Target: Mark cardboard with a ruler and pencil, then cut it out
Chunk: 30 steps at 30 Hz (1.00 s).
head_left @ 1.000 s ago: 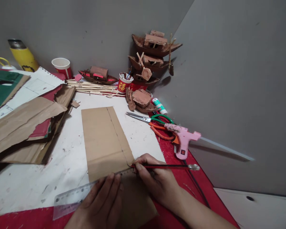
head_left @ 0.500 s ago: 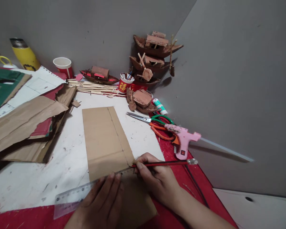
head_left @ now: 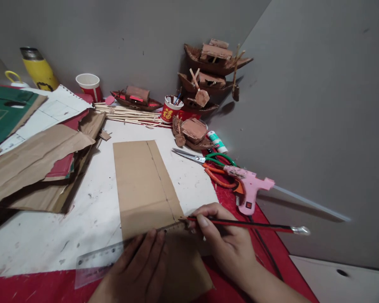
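Note:
A brown cardboard strip point(head_left: 142, 181) lies lengthwise in front of me, with a dark pencil line along its right side. Across its near part rests a clear plastic ruler point(head_left: 104, 254). My left hand point(head_left: 142, 263) is laid over the ruler, fingers stretched and pressing it onto the cardboard. A red and black pencil point(head_left: 255, 224) is pinched in my right hand point(head_left: 230, 244). Its tip is by the ruler's upper edge, close to the cardboard's right side; I cannot tell whether it touches. My left fingers cover the ruler's middle.
Scissors point(head_left: 189, 155), a pink glue gun point(head_left: 249, 189) and a glue stick tube point(head_left: 217, 141) lie right. Model boats point(head_left: 214, 63) stand at the back, beside thin sticks point(head_left: 129, 114) and paper cups point(head_left: 90, 86). Cardboard scraps point(head_left: 34, 164) and a yellow bottle point(head_left: 39, 71) are left.
The pencil tip has shifted slightly right along the ruler, and its back end has swung down and rightward. My left hand still presses the ruler. The whole view has moved slightly.

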Tool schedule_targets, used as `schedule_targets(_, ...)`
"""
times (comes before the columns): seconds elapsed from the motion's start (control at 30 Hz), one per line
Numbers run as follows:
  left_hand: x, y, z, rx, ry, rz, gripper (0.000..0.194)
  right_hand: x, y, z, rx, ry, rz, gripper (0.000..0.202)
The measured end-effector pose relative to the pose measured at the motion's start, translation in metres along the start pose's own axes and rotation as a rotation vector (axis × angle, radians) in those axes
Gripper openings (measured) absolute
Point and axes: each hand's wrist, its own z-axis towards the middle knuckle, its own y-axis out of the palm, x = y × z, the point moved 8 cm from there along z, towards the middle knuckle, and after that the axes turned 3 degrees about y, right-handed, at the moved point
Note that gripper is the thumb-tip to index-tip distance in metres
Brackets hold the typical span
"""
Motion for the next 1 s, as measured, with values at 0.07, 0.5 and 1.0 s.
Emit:
schedule_targets(0.07,0.0,0.001,0.0,-0.011,-0.009,-0.005,0.037,0.002,0.001,-0.002,-0.001,0.007,0.038,0.013)
schedule_targets(0.5,0.005,-0.006,-0.006,-0.018,-0.033,0.13,0.04,0.003,0.005,0.0,-0.05,0.039,0.017,0.008)
schedule_targets(1.0,0.007,-0.009,-0.004,-0.067,-0.03,0.075,0.039,-0.002,0.014,0.007,-0.102,0.269,0.245,0.022)
